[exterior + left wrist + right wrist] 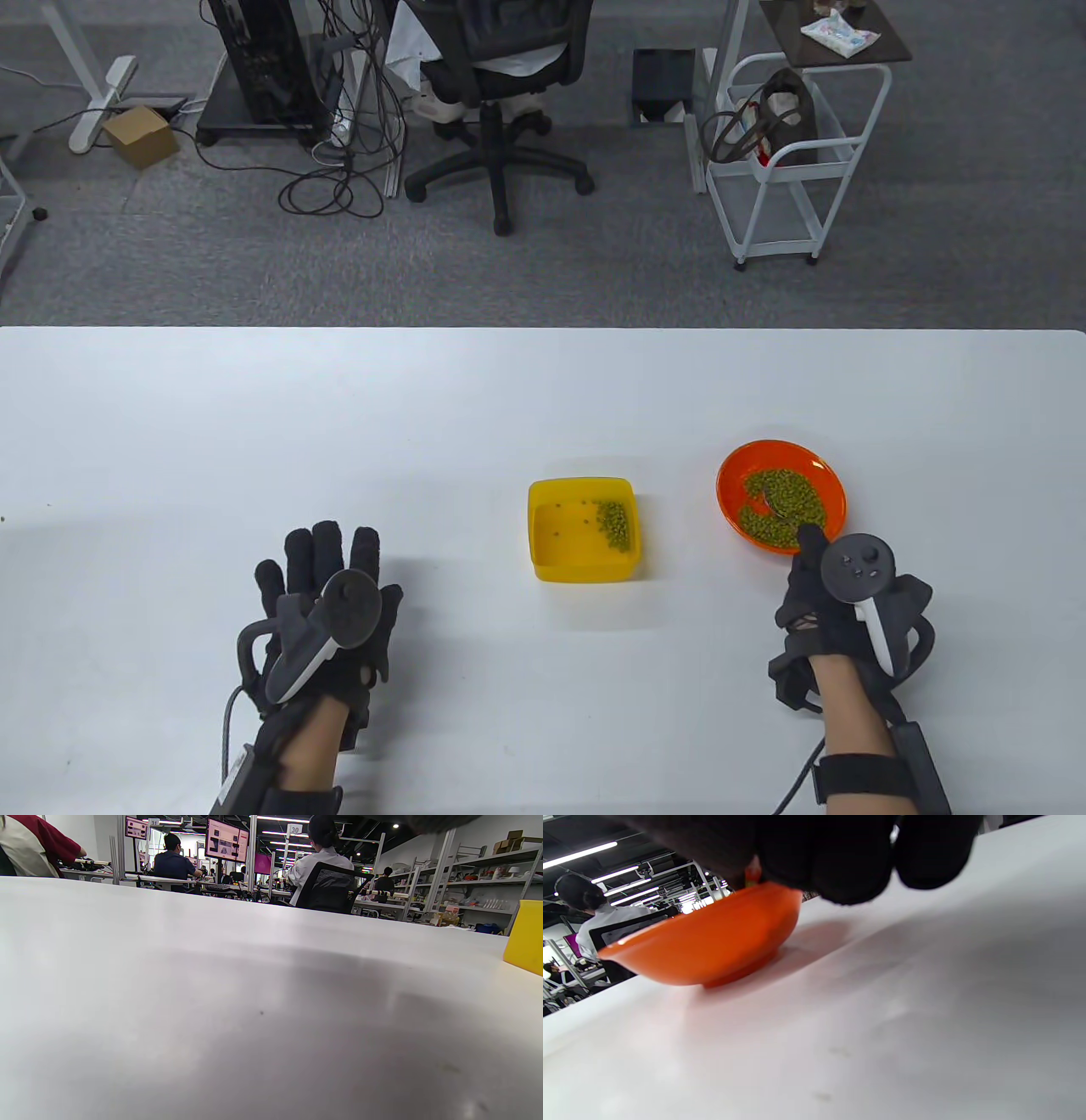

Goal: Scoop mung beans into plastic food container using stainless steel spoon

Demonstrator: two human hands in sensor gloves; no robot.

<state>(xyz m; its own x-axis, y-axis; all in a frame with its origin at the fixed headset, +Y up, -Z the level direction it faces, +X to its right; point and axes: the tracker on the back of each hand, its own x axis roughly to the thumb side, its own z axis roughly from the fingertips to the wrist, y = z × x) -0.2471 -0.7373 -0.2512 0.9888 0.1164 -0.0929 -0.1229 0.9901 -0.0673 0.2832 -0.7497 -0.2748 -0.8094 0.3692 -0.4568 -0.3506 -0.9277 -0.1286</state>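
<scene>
An orange bowl (731, 475) of mung beans (793, 503) stands on the white table at the right. It also shows in the right wrist view (712, 942). My right hand (808, 545) is at the bowl's near rim and grips the stainless steel spoon (776, 507), whose bowl end lies among the beans. The yellow plastic food container (543, 543) sits left of the bowl, with a small heap of beans (614, 519) in its far right corner. Its edge shows in the left wrist view (526, 938). My left hand (327, 548) rests flat on the table at the left, fingers spread, holding nothing.
The table's far edge (543, 329) runs across the middle of the view. Beyond it are an office chair (496, 102), a white trolley (789, 170) and cables on the floor. A few stray beans lie in the container's left part (560, 514).
</scene>
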